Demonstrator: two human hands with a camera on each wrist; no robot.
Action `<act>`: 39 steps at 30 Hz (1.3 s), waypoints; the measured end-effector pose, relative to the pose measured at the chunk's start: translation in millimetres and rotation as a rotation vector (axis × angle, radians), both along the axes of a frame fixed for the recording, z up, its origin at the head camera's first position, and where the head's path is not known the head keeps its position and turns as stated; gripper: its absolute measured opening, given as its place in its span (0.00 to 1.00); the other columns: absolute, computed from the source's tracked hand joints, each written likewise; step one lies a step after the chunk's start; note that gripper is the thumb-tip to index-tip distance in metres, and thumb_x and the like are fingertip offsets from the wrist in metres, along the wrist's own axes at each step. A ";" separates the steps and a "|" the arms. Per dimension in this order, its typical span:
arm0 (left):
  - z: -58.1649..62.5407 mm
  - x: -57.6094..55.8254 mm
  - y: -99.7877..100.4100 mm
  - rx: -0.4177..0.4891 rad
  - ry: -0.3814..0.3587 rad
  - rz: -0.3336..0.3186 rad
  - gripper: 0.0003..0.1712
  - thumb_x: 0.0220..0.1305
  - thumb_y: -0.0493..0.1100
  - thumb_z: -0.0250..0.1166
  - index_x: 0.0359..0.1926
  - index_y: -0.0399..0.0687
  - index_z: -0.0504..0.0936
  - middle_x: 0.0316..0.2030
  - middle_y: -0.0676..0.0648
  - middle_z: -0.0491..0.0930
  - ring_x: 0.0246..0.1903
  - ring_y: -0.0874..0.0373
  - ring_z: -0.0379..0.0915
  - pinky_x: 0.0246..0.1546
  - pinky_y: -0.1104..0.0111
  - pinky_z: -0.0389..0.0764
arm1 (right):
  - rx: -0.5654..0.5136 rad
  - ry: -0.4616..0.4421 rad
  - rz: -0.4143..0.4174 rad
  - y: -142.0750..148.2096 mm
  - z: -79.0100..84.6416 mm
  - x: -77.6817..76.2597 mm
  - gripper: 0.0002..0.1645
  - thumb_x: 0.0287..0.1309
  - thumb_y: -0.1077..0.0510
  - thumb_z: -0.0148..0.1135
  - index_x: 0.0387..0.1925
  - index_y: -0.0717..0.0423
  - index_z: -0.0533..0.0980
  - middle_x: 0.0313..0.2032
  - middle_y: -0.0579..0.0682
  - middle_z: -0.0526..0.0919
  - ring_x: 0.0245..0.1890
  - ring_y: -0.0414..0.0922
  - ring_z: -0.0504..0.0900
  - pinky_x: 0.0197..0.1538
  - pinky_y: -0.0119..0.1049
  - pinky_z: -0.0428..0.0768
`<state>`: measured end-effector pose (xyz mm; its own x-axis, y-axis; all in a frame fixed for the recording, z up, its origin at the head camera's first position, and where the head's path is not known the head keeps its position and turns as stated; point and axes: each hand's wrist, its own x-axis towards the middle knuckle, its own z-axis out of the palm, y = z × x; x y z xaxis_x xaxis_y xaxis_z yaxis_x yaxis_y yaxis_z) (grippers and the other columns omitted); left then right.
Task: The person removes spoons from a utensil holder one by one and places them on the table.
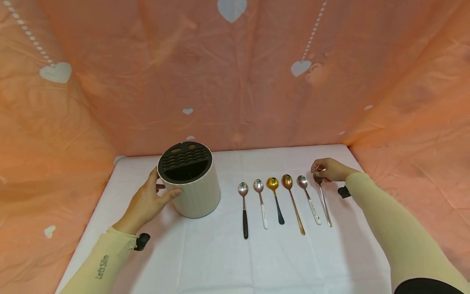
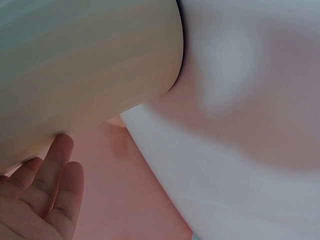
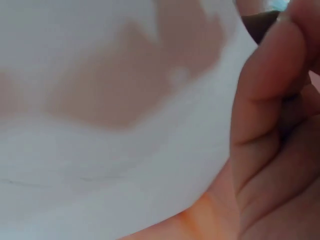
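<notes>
A cream cylindrical utensil holder (image 1: 198, 200) with a black slotted top stands on the white cloth, left of centre. My left hand (image 1: 148, 204) holds its left side, thumb across the front; fingertips touch its wall in the left wrist view. At the far right of a row of spoons, my right hand (image 1: 330, 169) pinches a silver spoon (image 1: 324, 200) at its bowl end, which the fingers partly cover. Beside it lies a spoon with a white patterned handle (image 1: 313, 210). In the right wrist view, the pinched bowl (image 3: 260, 25) looks dark at the top edge.
Left of those lie a copper-coloured spoon (image 1: 293, 202), a gold spoon with a dark handle (image 1: 277, 200), a white-handled spoon (image 1: 262, 204) and a black-handled spoon (image 1: 244, 212). An orange cloth with hearts (image 1: 257, 94) hangs behind the white-covered table (image 1: 213, 253) and along its sides.
</notes>
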<state>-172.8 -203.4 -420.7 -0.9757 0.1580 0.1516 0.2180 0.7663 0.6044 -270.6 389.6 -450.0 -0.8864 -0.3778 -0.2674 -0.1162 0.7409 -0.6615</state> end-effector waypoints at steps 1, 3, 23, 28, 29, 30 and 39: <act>-0.4 0.0 -0.4 0.000 0.002 0.001 0.57 0.63 0.64 0.66 0.80 0.55 0.42 0.63 0.31 0.68 0.52 0.37 0.75 0.45 0.41 0.76 | 0.000 -0.004 -0.008 0.7 -1.6 -0.5 0.07 0.66 0.71 0.55 0.45 0.67 0.75 0.35 0.55 0.77 0.22 0.44 0.74 0.25 0.32 0.73; -0.9 -0.2 -1.0 0.002 0.009 0.000 0.57 0.63 0.64 0.67 0.80 0.55 0.42 0.63 0.31 0.68 0.52 0.37 0.76 0.45 0.41 0.76 | 0.004 -0.007 -0.028 2.7 -4.8 -1.8 0.07 0.66 0.71 0.55 0.45 0.67 0.75 0.35 0.55 0.77 0.24 0.44 0.75 0.25 0.32 0.74; 1.1 -2.8 -0.7 0.006 -0.020 -0.011 0.58 0.63 0.65 0.66 0.80 0.58 0.39 0.65 0.33 0.66 0.54 0.36 0.74 0.47 0.39 0.75 | 0.060 0.054 -0.034 -6.8 -18.7 -3.4 0.09 0.63 0.73 0.58 0.42 0.62 0.78 0.37 0.55 0.79 0.27 0.45 0.76 0.28 0.35 0.78; -0.5 -3.5 -1.2 0.002 -0.019 -0.010 0.58 0.63 0.66 0.65 0.80 0.57 0.39 0.65 0.34 0.65 0.54 0.37 0.74 0.47 0.39 0.75 | 0.071 0.071 -0.029 -9.7 -20.1 -2.6 0.09 0.61 0.73 0.58 0.41 0.62 0.78 0.37 0.54 0.80 0.28 0.46 0.76 0.28 0.36 0.79; -1.0 -3.6 -1.4 0.004 -0.016 -0.011 0.58 0.63 0.65 0.65 0.80 0.58 0.39 0.65 0.34 0.66 0.54 0.37 0.74 0.47 0.39 0.75 | 0.072 0.072 -0.028 -10.2 -20.1 -2.2 0.10 0.61 0.74 0.58 0.41 0.62 0.78 0.37 0.54 0.80 0.28 0.47 0.76 0.29 0.37 0.79; -1.3 -3.6 -1.6 0.005 -0.013 -0.011 0.58 0.64 0.65 0.66 0.80 0.58 0.39 0.65 0.34 0.66 0.54 0.37 0.74 0.47 0.39 0.75 | 0.075 0.074 -0.030 -10.7 -20.3 -2.0 0.10 0.61 0.74 0.57 0.41 0.62 0.78 0.37 0.55 0.80 0.28 0.47 0.76 0.29 0.37 0.79; -2.3 -3.1 -2.0 0.013 -0.009 -0.007 0.57 0.63 0.65 0.66 0.80 0.59 0.40 0.64 0.34 0.66 0.53 0.37 0.75 0.46 0.39 0.75 | 0.071 0.059 -0.081 -12.3 -27.5 -2.7 0.20 0.62 0.74 0.55 0.54 0.63 0.76 0.43 0.60 0.81 0.29 0.47 0.78 0.30 0.36 0.80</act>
